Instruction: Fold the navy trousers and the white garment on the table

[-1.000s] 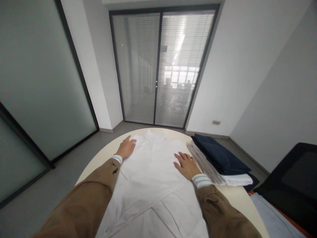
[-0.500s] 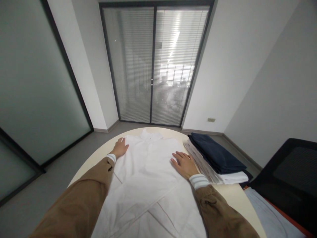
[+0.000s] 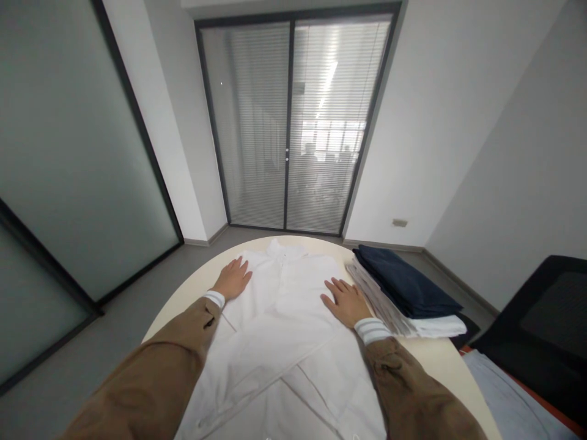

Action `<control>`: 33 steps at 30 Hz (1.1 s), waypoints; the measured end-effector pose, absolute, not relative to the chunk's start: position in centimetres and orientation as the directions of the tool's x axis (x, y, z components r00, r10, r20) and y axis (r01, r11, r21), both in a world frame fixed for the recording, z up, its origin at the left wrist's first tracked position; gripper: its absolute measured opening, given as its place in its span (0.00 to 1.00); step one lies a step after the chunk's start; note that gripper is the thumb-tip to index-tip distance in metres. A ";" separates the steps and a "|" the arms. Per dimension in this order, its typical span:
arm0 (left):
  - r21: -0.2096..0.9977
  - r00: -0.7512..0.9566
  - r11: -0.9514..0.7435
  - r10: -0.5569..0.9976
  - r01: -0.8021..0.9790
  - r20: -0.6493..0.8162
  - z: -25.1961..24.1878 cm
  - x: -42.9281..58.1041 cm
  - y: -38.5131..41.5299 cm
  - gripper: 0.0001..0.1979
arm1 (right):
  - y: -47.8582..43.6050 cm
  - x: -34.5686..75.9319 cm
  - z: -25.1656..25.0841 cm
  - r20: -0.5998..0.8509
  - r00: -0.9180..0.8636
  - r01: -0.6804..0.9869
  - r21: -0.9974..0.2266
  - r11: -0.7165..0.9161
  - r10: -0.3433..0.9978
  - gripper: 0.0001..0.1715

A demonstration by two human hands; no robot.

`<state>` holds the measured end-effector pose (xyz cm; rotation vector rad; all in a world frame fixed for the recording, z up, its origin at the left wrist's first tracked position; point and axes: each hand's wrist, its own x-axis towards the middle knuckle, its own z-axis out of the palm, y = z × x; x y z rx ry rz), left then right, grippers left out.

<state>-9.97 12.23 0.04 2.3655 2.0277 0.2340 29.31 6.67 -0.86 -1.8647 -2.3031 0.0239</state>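
A white collared shirt (image 3: 279,324) lies spread over the round table, its collar toward the far edge and its sleeves folded across the lower front. My left hand (image 3: 232,278) rests flat on the shirt's left shoulder edge, fingers stretched out. On the right side edge of the shirt lies my right hand (image 3: 343,301), palm down with the fingers spread. Neither hand grips the cloth. The bottom of the shirt runs out of view.
A stack of folded clothes, navy on top (image 3: 408,281), sits at the table's (image 3: 435,366) right. Beyond it stands a black mesh chair (image 3: 541,324) with light grey-blue cloth (image 3: 509,397) on it. A glass door with blinds (image 3: 288,122) is straight ahead.
My left hand has flattened, its fingers now reaching further onto the shirt. The right hand stays at about the same spot on the shirt. The view has shifted slightly left.
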 end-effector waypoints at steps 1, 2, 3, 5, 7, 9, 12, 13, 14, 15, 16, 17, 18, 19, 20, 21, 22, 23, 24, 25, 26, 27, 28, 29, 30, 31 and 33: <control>0.139 0.208 -0.219 0.974 0.966 0.094 0.6 -9.3 11.5 0.31 | 6.7 29.3 -0.9 0.113 -0.192 0.971 -0.121 0.205 0.975 0.37; 0.161 0.269 -0.278 0.960 0.947 0.078 1.1 -8.5 10.6 0.32 | 6.7 29.3 -1.0 0.100 -0.185 0.973 -0.119 0.196 0.978 0.38; 0.180 0.332 -0.337 0.942 0.924 0.056 1.7 -7.6 9.7 0.32 | 6.7 29.3 -1.1 0.088 -0.174 0.976 -0.118 0.184 0.981 0.39; 0.241 0.493 -0.487 0.869 0.839 0.042 2.6 -5.8 7.6 0.33 | 6.9 29.4 -1.2 0.063 -0.150 0.981 -0.117 0.156 0.987 0.39; 0.232 0.601 -0.602 0.795 0.764 0.084 3.1 -4.0 5.4 0.32 | 7.2 29.6 -1.2 0.036 -0.131 0.984 -0.116 0.135 0.991 0.40; 0.190 0.660 -0.658 0.749 0.729 0.060 2.8 -2.6 3.5 0.32 | 7.5 29.8 -0.9 0.009 -0.128 0.985 -0.112 0.128 0.992 0.40; 0.135 0.633 -0.628 0.774 0.766 0.014 1.3 -1.2 1.6 0.29 | 7.3 29.6 0.1 0.009 -0.142 0.987 -0.069 0.142 0.990 0.37; 0.131 0.607 -0.602 0.795 0.787 0.006 0.7 -1.0 1.3 0.29 | 7.0 29.4 0.6 0.037 -0.155 0.987 -0.042 0.157 0.987 0.36; 0.132 0.584 -0.580 0.811 0.804 0.007 0.2 -0.9 1.0 0.28 | 6.7 29.0 1.3 0.074 -0.169 0.985 -0.014 0.170 0.983 0.34; 0.138 0.564 -0.561 0.825 0.816 0.015 -0.3 -0.9 0.9 0.28 | 6.2 28.6 1.9 0.115 -0.173 0.985 0.009 0.173 0.978 0.32; 0.145 0.549 -0.547 0.835 0.825 0.029 -0.6 -0.9 0.8 0.28 | 5.7 28.0 2.6 0.145 -0.161 0.987 0.022 0.159 0.976 0.29; 0.153 0.539 -0.539 0.841 0.828 0.043 -0.9 -1.0 0.8 0.29 | 5.2 27.5 3.3 0.153 -0.126 0.992 0.021 0.125 0.980 0.28; 0.160 0.534 -0.535 0.844 0.830 0.054 -1.0 -1.0 0.8 0.29 | 4.6 27.0 4.0 0.134 -0.075 0.997 0.009 0.074 0.988 0.27; 0.167 0.530 -0.531 0.846 0.831 0.055 -1.0 -1.1 0.8 0.30 | 4.1 26.6 4.6 0.093 -0.023 1.000 -0.005 0.024 0.995 0.27; 0.175 0.528 -0.527 0.848 0.832 0.045 -0.9 -1.1 0.8 0.31 | 3.5 26.3 5.1 0.033 0.012 1.000 -0.016 -0.011 0.999 0.29; 0.183 0.526 -0.521 0.850 0.834 0.028 -0.8 -1.1 0.9 0.32 | 3.0 26.2 5.6 -0.044 0.022 0.999 -0.024 -0.023 0.999 0.30; 0.189 0.519 -0.511 0.855 0.838 0.011 -0.8 -1.0 0.9 0.34 | 2.4 26.2 5.9 -0.135 0.007 0.999 -0.035 -0.012 0.991 0.32; 0.195 0.506 -0.496 0.863 0.846 0.000 -0.7 -0.9 0.9 0.35 | 1.9 26.3 6.1 -0.235 -0.029 0.998 -0.054 0.016 0.972 0.34; 0.201 0.488 -0.478 0.873 0.855 0.001 -0.8 -0.8 0.9 0.35 | 1.3 26.5 6.3 -0.335 -0.079 0.995 -0.084 0.054 0.939 0.35; 0.208 0.468 -0.460 0.884 0.863 0.014 -0.8 -0.7 0.8 0.36 | 0.7 26.8 6.4 -0.421 -0.138 0.988 -0.125 0.093 0.896 0.34; 0.218 0.451 -0.447 0.892 0.867 0.034 -1.0 -0.6 0.8 0.36 | 0.1 27.1 6.5 -0.483 -0.201 0.976 -0.172 0.133 0.852 0.32; 0.228 0.439 -0.439 0.897 0.869 0.056 -1.1 -0.5 0.7 0.37 | -0.4 27.4 6.5 -0.515 -0.265 0.960 -0.218 0.175 0.815 0.30; 0.238 0.432 -0.436 0.899 0.868 0.073 -1.2 -0.4 0.7 0.37 | -0.9 27.8 6.5 -0.521 -0.324 0.942 -0.257 0.216 0.790 0.26; 0.245 0.429 -0.436 0.899 0.866 0.083 -1.3 -0.4 0.7 0.37 | -1.3 28.1 6.5 -0.509 -0.369 0.924 -0.289 0.250 0.777 0.23; 0.250 0.430 -0.437 0.899 0.864 0.085 -1.4 -0.4 0.7 0.37 | -1.6 28.4 6.5 -0.489 -0.399 0.910 -0.316 0.269 0.776 0.21; 0.252 0.431 -0.437 0.899 0.863 0.084 -1.4 -0.4 0.7 0.37 | -1.8 28.8 6.4 -0.466 -0.416 0.898 -0.344 0.273 0.781 0.20; 0.251 0.432 -0.437 0.898 0.864 0.081 -1.3 -0.4 0.7 0.37 | -1.9 29.5 6.0 -0.413 -0.425 0.876 -0.412 0.251 0.805 0.21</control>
